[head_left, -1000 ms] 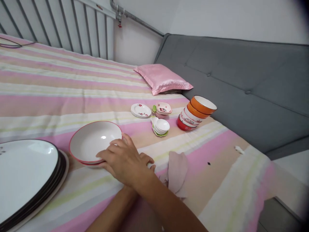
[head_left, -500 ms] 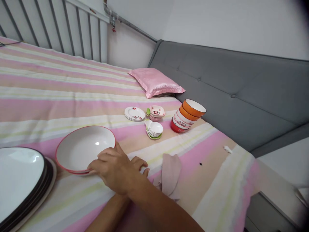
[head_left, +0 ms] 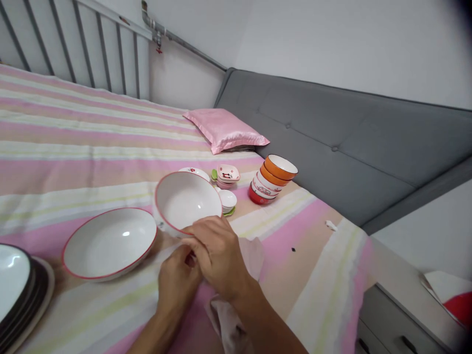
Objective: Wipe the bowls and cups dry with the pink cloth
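My right hand [head_left: 217,250] grips the near rim of a white bowl [head_left: 188,199] with a red edge, tilted and raised above the bed. My left hand [head_left: 180,278] is curled just below it, close to my right fingers; what it holds, if anything, is hidden. A second red-rimmed white bowl [head_left: 110,241] rests on the bed to the left. Partly under my right forearm lies a crumpled pale pink-grey cloth [head_left: 228,317].
Dark-edged plates [head_left: 13,280] are stacked at the left. Beyond the lifted bowl stand small white dishes [head_left: 226,199], pink dishes [head_left: 227,173] and flowered plates [head_left: 195,172]. A bowl stack [head_left: 271,179] leans near the grey headboard [head_left: 332,123]; a pink pillow [head_left: 224,129] lies behind.
My right hand has lifted one bowl off the other and brought it rightward. My left hand has come back from near the cloth to beneath the bowl. The view has shifted right.
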The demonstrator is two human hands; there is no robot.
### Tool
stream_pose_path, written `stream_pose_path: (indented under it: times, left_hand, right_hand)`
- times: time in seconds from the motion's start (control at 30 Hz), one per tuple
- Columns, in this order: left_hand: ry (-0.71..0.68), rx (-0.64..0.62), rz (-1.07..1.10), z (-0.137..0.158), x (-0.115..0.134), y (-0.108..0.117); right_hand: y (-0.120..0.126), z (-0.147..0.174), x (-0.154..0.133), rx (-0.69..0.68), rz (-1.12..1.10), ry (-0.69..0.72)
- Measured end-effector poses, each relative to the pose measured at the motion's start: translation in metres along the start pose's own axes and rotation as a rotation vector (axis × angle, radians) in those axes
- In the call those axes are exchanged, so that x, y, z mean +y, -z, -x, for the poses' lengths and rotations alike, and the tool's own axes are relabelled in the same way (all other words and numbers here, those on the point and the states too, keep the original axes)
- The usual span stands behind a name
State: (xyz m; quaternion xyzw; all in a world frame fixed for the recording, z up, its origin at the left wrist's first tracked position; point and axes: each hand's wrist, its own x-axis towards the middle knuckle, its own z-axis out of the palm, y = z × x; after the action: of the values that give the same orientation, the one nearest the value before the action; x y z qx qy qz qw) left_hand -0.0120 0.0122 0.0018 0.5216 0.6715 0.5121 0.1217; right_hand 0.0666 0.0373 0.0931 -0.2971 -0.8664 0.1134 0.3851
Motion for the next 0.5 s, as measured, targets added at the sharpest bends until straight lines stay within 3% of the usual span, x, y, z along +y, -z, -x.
stream_pose_path:
  times: [0.07, 0.13, 0.2, 0.37, 0.5]
  left_hand:
    - [0.091, 0.03, 0.039, -0.002, -0.002, 0.014]
    - [0.242, 0.149, 0.099, -0.002, -0.002, 0.022]
    - [0.235, 0.25, 0.107, -0.002, -0.001, 0.023]
    - [-0.207, 0.281, -0.062, -0.002, -0.001, 0.016]
    - [-0.419, 0.262, -0.26, -0.004, 0.003, 0.017]
  right_hand:
    - [0.008, 0.008, 0.012, 0.017, 0.031, -0.067]
    - [0.012, 0.017, 0.026, 0.009, 0.049, -0.111]
    - [0.011, 0.025, 0.04, -0.028, 0.049, -0.127]
    - [-0.002, 0.041, 0.059, -0.231, -0.015, -0.137]
    - [0.0, 0.043, 0.058, -0.203, -0.057, -0.118]
